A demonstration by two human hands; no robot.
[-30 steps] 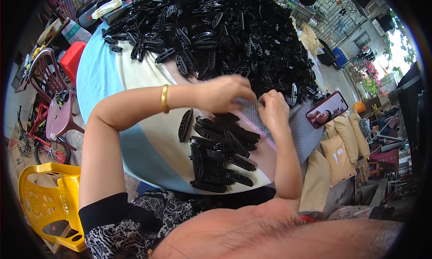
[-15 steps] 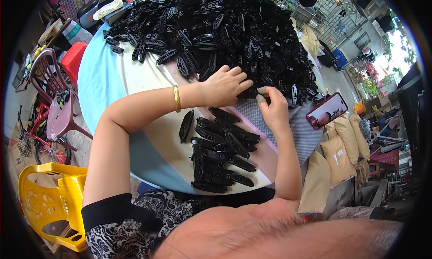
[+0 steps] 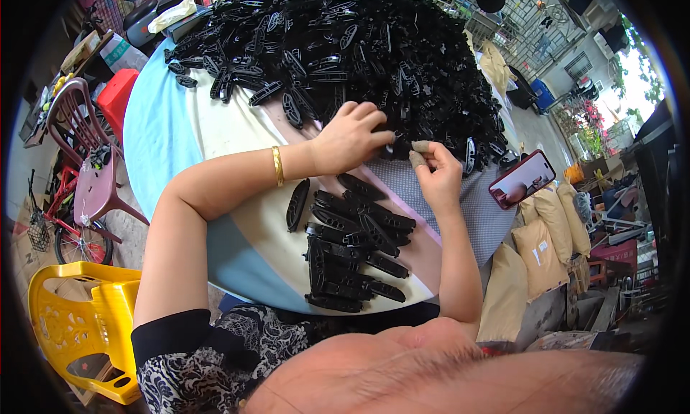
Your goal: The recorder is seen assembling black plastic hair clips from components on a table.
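Observation:
A large heap of black plastic clips (image 3: 345, 47) covers the far half of a round table (image 3: 162, 134) with a pale blue and cream cloth. My left hand (image 3: 352, 135), with a gold bangle on the wrist, reaches into the near edge of the heap and pinches a black clip. My right hand (image 3: 435, 173) is just to its right, fingertips taped, touching the same clip at the heap's edge. A smaller group of sorted black clips (image 3: 352, 249) lies on the cloth in front of me, with one clip (image 3: 297, 204) lying apart to the left.
A smartphone (image 3: 522, 179) rests at the table's right edge. A yellow plastic chair (image 3: 79, 328) stands at lower left, a maroon chair (image 3: 86, 169) and a red stool (image 3: 115, 101) to the left. Tan sacks (image 3: 539, 241) sit on the floor at right.
Both hands have moved from the near pile up to the edge of the big heap, where the left hand's fingers close on a clip.

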